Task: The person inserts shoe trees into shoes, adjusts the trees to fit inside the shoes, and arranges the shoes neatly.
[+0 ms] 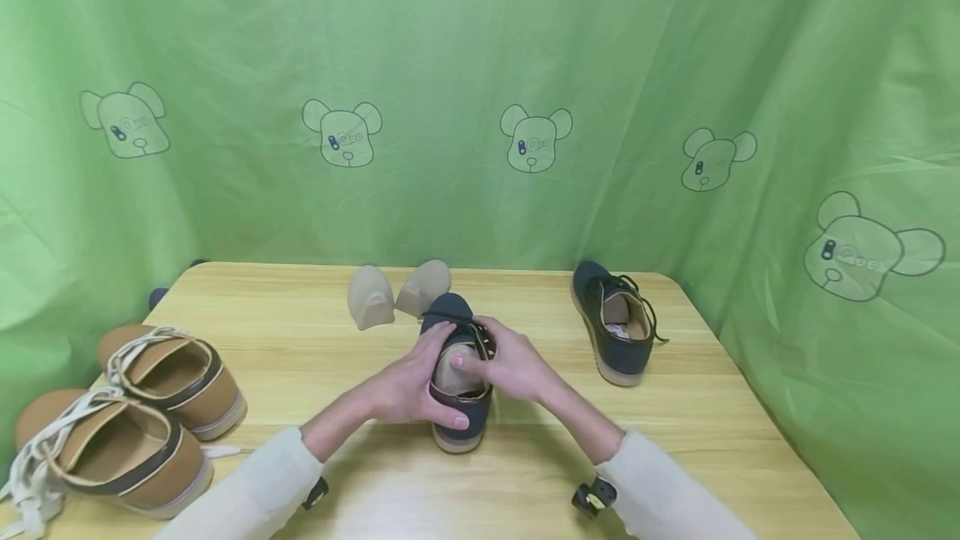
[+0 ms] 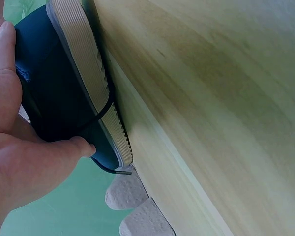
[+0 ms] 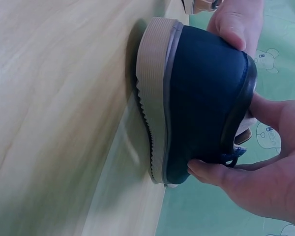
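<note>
A dark navy lace-up shoe [image 1: 474, 417] with a tan ribbed sole [image 3: 155, 93] stands in the middle of the table, toe toward the back. My left hand [image 1: 408, 382] grips its left side, thumb across the heel and fingers [image 2: 81, 147] near the laces. From the right, my right hand [image 1: 513, 363] holds the opening's edge, fingertips outside by the laces. The right thumb reaches into the opening, against a beige shoe insert [image 1: 452, 375]. How deep that insert sits is partly hidden by the hands. Black laces [image 2: 104, 105] hang at the shoe's side.
Behind the shoe lie two grey-beige moulded inserts [image 1: 371, 300]. The matching navy shoe [image 1: 624, 352] stands at the right, a beige piece inside it. Two brown shoes [image 1: 161, 473] with white laces are at the left. A green curtain [image 1: 450, 215] surrounds the wooden table [image 1: 675, 448].
</note>
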### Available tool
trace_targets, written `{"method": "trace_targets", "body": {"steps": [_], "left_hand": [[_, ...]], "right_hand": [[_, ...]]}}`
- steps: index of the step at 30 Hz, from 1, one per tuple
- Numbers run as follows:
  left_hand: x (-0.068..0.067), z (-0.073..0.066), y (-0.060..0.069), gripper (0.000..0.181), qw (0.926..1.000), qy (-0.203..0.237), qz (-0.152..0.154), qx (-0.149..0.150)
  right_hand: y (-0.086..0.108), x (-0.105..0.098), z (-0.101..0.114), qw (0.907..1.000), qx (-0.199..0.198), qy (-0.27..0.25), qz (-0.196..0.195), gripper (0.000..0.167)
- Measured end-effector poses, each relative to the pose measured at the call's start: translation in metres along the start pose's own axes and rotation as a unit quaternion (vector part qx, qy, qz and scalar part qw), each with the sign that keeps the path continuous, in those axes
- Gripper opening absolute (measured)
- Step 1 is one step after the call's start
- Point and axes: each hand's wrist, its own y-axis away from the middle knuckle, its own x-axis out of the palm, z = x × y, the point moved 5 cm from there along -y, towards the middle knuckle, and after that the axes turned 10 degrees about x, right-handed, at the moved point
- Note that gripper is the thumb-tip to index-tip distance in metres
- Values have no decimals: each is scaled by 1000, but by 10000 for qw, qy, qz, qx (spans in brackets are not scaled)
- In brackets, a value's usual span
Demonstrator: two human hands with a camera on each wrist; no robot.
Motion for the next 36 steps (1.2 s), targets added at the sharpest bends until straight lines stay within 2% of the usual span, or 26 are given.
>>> {"method": "trace_targets", "body": {"steps": [10, 26, 36], "left_hand": [[0, 0, 1, 133, 10000, 38, 32, -80], [1, 1, 0, 132, 9999, 53, 4, -85], [1, 1, 1, 134, 9999, 14, -15, -145]], "right_hand": [[-4, 2, 0, 9997, -2, -4, -250, 79], [-16, 3, -4, 9980, 227, 54, -594, 75], [-20, 4, -3, 9975, 120, 36, -698, 69]]}}
